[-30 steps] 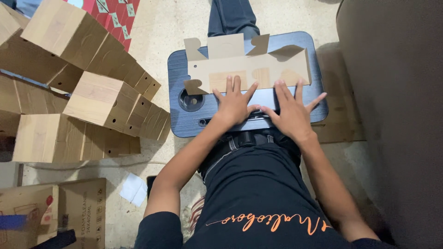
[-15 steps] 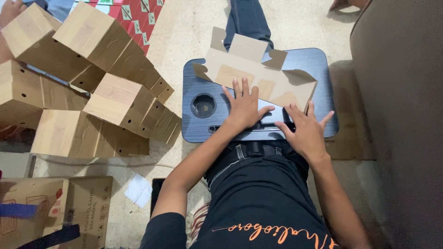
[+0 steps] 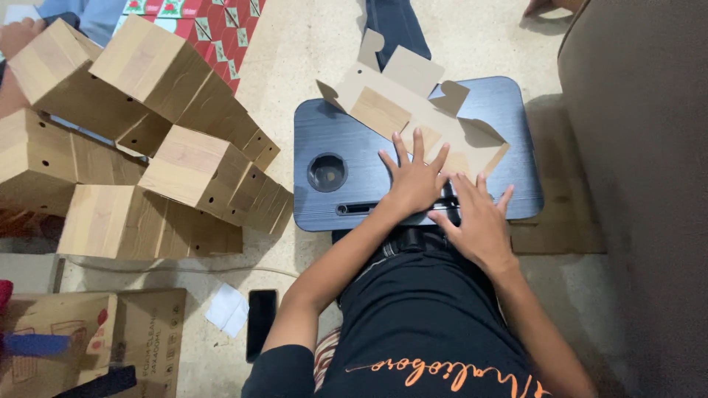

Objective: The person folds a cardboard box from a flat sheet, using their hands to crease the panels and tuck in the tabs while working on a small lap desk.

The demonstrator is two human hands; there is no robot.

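A flat, unfolded cardboard box blank (image 3: 413, 110) with wood-grain print lies skewed on a dark lap table (image 3: 332, 140). My left hand (image 3: 414, 175) rests flat on the blank's near edge, fingers spread. Beside it, my right hand (image 3: 476, 214) lies palm down at the table's front edge, fingers apart, touching the blank's lower right corner. Neither hand grips anything.
A heap of folded wood-grain cardboard boxes (image 3: 147, 147) fills the floor at the left. A brown carton (image 3: 96, 332), a dark phone (image 3: 260, 320) and a white paper scrap (image 3: 226, 309) lie at the lower left. A dark sofa (image 3: 649, 147) stands on the right. A round cup hole (image 3: 327, 172) sits in the table.
The cardboard blank has turned clockwise on the table, its right end swinging nearer. Both hands slid with it, the right hand dropping back toward the table's front edge.
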